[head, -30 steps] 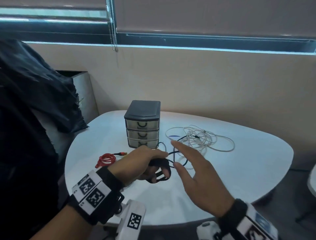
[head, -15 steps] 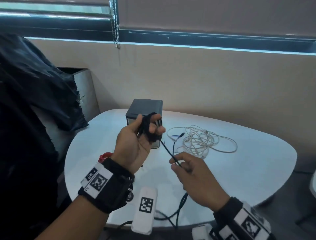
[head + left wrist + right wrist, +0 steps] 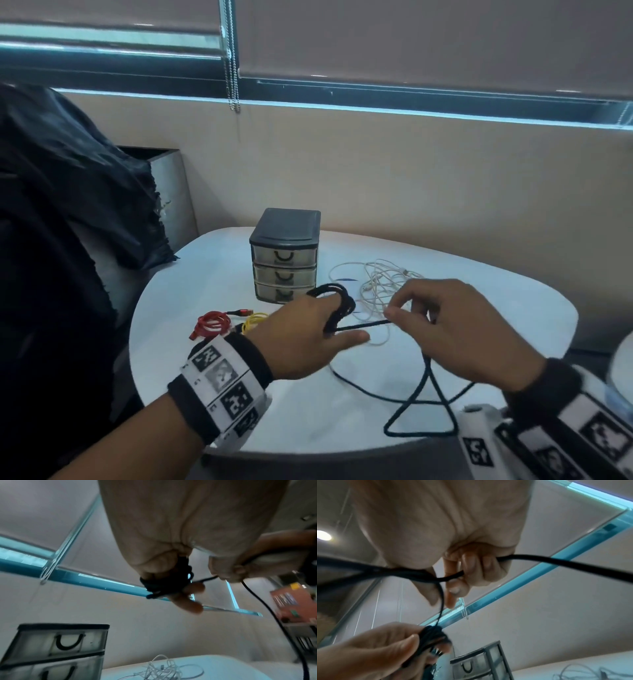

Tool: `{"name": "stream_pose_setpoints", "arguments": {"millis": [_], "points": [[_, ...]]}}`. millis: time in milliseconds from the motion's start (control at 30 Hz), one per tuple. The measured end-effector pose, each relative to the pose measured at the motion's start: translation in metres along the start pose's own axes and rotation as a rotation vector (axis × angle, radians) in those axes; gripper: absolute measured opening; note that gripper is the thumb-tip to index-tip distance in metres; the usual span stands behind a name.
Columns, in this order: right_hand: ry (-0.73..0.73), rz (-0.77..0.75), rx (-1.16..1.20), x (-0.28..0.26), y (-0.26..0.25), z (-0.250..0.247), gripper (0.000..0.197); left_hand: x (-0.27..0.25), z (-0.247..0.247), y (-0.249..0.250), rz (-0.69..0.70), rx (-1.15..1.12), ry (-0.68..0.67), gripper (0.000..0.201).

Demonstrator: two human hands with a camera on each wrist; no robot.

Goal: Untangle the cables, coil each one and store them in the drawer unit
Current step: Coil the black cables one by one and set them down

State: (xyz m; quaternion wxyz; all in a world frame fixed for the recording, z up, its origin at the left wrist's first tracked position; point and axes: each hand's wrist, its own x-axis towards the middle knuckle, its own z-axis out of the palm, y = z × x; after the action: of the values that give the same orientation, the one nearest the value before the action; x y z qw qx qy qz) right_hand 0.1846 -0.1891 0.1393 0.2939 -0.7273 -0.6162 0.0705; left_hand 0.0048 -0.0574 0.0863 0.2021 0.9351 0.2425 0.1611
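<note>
A black cable (image 3: 424,380) is wound in several loops round the fingers of my left hand (image 3: 308,334), which hovers in front of the dark drawer unit (image 3: 284,255). The loops show as a dark bundle (image 3: 164,582) (image 3: 429,634) round those fingers. My right hand (image 3: 442,325) pinches the taut strand (image 3: 452,576) a short way to the right of the bundle. The loose rest of the black cable hangs over the near table edge. A tangle of white cable (image 3: 376,284) lies behind both hands. All three drawers are closed.
A coiled red cable (image 3: 212,323) and a small yellow cable (image 3: 255,320) lie on the white round table (image 3: 513,329), left of my left hand. A dark cloth-covered chair (image 3: 68,205) stands at the left. The wall runs close behind the table.
My left hand has dropped from in front of the drawer unit to just above the table. My right hand has moved up and right along the black cable, pulling the strand taut.
</note>
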Motion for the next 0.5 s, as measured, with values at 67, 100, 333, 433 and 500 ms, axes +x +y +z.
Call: {"name": "stream_pose_setpoints", "arguments": {"millis": [67, 100, 333, 433, 500], "points": [[-0.037, 0.000, 0.073, -0.003, -0.003, -0.016, 0.030, -0.002, -0.004, -0.005, 0.015, 0.069, 0.082, 0.037], [-0.069, 0.005, 0.110, -0.005, -0.003, -0.025, 0.032, -0.002, -0.008, -0.011, -0.008, 0.077, 0.112, 0.036], [0.239, 0.129, 0.175, 0.003, 0.057, -0.066, 0.018, -0.015, -0.044, -0.063, -0.347, 0.156, 0.443, 0.042], [0.341, 0.205, 0.257, 0.004, 0.083, -0.071, 0.015, -0.018, -0.056, -0.082, -0.478, 0.188, 0.530, 0.048], [0.329, 0.221, 0.299, 0.003, 0.096, -0.070, 0.016, -0.019, -0.060, -0.089, -0.541, 0.159, 0.559, 0.049]]}}
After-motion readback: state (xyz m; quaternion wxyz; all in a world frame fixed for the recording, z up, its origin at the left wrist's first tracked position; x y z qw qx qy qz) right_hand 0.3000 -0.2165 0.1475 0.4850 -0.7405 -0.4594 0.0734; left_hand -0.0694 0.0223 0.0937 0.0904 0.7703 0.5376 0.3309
